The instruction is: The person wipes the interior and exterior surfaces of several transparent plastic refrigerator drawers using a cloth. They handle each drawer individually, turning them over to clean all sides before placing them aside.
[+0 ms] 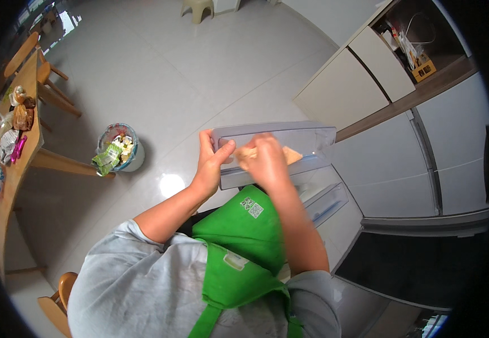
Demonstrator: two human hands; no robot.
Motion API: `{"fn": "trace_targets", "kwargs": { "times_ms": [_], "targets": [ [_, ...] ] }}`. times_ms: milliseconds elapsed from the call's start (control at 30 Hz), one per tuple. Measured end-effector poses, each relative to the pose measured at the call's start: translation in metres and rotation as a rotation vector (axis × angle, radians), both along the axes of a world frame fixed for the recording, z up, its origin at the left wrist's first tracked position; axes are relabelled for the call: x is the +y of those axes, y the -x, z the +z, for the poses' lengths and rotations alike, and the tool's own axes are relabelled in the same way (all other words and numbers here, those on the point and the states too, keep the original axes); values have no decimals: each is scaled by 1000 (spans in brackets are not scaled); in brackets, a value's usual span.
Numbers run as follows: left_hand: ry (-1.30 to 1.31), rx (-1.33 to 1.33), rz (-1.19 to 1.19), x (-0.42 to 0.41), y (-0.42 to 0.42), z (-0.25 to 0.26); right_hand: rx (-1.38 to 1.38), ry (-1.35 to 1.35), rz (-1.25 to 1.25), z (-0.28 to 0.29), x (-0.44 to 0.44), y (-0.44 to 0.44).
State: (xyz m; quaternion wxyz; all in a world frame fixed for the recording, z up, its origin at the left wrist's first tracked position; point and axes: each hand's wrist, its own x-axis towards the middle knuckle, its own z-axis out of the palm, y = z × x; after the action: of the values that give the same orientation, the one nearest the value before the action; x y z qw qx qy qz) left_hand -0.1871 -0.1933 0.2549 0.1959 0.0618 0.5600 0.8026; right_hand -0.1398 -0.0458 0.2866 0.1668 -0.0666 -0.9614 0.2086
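A clear plastic fridge door bin (295, 129) is held up in front of my green apron (240, 236). My left hand (213, 162) grips its left end, thumb over the wall and fingers behind. Inside the bin, my right hand (267, 158) holds an orange-yellow cloth (292, 155) against it; the hand is blurred. Part of the cloth is hidden under my fingers. Lower right, behind my right forearm, another clear plastic bin (327, 203) rests on or near the floor, partly covered by the arm.
On the left stands a trash bin (134, 162) filled with waste, near a wooden table (24, 156) bearing bagged food. White cabinets (346, 84) and a refrigerator (384, 164) line the right. Wooden chairs (44, 74) stand by the table, and a plastic stool (197, 9) is at the far end.
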Motion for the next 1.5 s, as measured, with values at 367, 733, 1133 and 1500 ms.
{"fn": "trace_targets", "kwargs": {
  "times_ms": [367,733,1133,1500],
  "targets": [
    [11,8,8,-8,3,9,-77,52,-58,9,12,5],
    [4,51,43,-10,4,8,-23,-49,-178,15,26,7],
    [-8,83,38,-7,2,10,21,-194,8,3,9,2],
    [-40,115,25,-8,2,16,60,-153,35,10,12,0]
  ]
}}
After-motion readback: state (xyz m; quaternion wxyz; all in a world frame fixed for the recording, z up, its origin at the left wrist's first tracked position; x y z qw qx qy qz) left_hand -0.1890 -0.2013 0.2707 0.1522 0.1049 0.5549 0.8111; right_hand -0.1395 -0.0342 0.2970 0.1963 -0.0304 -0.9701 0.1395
